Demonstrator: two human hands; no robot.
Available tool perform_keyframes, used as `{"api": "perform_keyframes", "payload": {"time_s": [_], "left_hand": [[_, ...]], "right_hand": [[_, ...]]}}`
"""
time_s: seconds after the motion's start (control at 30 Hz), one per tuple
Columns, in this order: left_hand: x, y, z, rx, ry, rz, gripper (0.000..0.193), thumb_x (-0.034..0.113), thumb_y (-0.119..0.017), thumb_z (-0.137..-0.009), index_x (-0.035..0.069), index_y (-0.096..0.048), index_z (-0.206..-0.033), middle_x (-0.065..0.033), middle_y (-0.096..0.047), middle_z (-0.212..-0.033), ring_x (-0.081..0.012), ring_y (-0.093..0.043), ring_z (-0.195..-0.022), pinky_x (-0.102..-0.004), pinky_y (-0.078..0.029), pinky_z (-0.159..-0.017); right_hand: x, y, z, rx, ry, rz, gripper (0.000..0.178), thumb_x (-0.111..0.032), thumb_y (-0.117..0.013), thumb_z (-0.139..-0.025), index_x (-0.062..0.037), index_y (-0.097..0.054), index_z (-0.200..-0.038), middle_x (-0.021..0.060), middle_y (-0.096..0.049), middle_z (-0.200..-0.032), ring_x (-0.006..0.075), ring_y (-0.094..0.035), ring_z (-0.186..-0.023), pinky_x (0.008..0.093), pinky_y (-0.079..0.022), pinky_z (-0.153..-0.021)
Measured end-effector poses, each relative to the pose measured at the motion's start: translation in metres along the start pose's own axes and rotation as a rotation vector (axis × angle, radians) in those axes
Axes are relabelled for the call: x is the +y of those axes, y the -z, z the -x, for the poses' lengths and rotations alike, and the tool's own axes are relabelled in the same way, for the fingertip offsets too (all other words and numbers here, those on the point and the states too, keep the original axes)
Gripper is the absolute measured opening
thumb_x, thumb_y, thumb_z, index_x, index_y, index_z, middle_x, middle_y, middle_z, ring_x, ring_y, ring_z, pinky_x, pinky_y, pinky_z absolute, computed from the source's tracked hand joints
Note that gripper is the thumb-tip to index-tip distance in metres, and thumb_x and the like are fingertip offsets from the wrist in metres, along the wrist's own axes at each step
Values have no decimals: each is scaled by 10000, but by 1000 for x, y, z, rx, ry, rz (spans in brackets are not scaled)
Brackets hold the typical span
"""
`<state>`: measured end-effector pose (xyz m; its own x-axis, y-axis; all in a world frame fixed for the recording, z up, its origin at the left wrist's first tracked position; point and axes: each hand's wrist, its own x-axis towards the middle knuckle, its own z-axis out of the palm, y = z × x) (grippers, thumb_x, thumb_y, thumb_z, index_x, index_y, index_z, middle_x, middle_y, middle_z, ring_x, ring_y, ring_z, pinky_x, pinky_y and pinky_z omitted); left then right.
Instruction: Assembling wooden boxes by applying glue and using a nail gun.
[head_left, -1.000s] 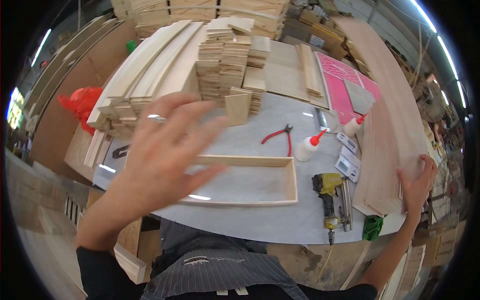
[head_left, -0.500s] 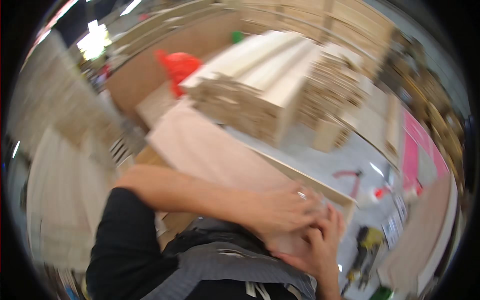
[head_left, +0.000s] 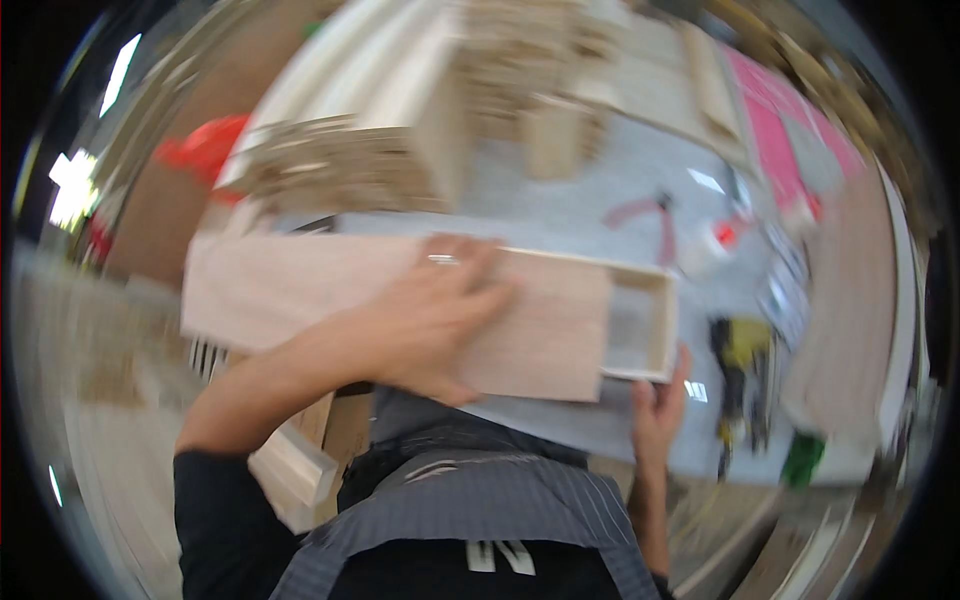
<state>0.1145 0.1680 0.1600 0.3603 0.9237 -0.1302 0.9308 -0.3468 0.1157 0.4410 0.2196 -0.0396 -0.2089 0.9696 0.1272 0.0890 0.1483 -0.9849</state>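
Across the middle of my view, stretching toward nine o'clock, a thin wooden board is lying over a shallow wooden frame, leaving the frame's three o'clock end uncovered on the grey surface. Judging by its look, the board is promising to be light and fairly stiff, perhaps flexing a little along its length, dry rather than slippery, its thin corners probably risking chips if knocked. Its long edges are offering the surest hold, I think, with a flat palm steadying the middle. My left hand is resting palm down on the board, fingers spread, its forearm slanting in from eight o'clock, elbow bent outward. My right hand is sitting at four o'clock by the frame's near corner, forearm rising from five o'clock; blur is hiding whether those fingers are pinching the corner.
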Motion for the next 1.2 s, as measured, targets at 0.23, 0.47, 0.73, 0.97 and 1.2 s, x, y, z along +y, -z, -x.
{"api": "perform_keyframes", "payload": {"time_s": [0.23, 0.47, 0.73, 0.97, 1.2], "left_hand": [[5, -13, -32, -44, -119, 75, 1094, 477, -879, -547, 25, -468, -1453, -340, -323, -1523, -487, -366, -1364, -619, -277, -1127], [26, -26, -68, -48, -183, 74, 1100, 461, -890, -542, 33, -463, -1460, -338, -314, -1533, -483, -351, -1374, -618, -292, -1113], [29, -38, -85, -64, -207, 94, 1109, 449, -898, -546, 37, -446, -1471, -337, -297, -1541, -490, -348, -1367, -610, -301, -1105], [30, -43, -89, -63, -196, 134, 1140, 450, -906, -535, 32, -437, -1486, -333, -292, -1542, -485, -336, -1370, -584, -286, -1128], [31, -49, -90, -114, -170, 130, 1145, 427, -919, -534, 29, -432, -1490, -326, -274, -1558, -492, -311, -1390, -589, -303, -1130]], "right_hand": [[-40, -3, 33, 39, -36, -38, 776, -217, -688, -960, 41, -262, -1556, 265, -444, -1528, 342, -467, -1403, 409, -363, -1148], [-23, 12, 31, 69, 124, -34, 734, -276, -762, -914, 52, -422, -1476, 231, -481, -1513, 341, -533, -1335, 413, -453, -1082], [-17, 7, 24, 99, 219, 91, 692, -243, -840, -799, 51, -564, -1361, 208, -620, -1374, 329, -604, -1237, 383, -507, -1010], [-22, 9, 21, 109, 204, 125, 633, -217, -838, -784, 42, -602, -1311, 188, -653, -1330, 320, -621, -1212, 376, -510, -1009], [-27, 9, 19, 98, 168, 140, 607, -203, -833, -776, 7, -623, -1306, 153, -660, -1328, 316, -625, -1189, 374, -518, -986]]}}
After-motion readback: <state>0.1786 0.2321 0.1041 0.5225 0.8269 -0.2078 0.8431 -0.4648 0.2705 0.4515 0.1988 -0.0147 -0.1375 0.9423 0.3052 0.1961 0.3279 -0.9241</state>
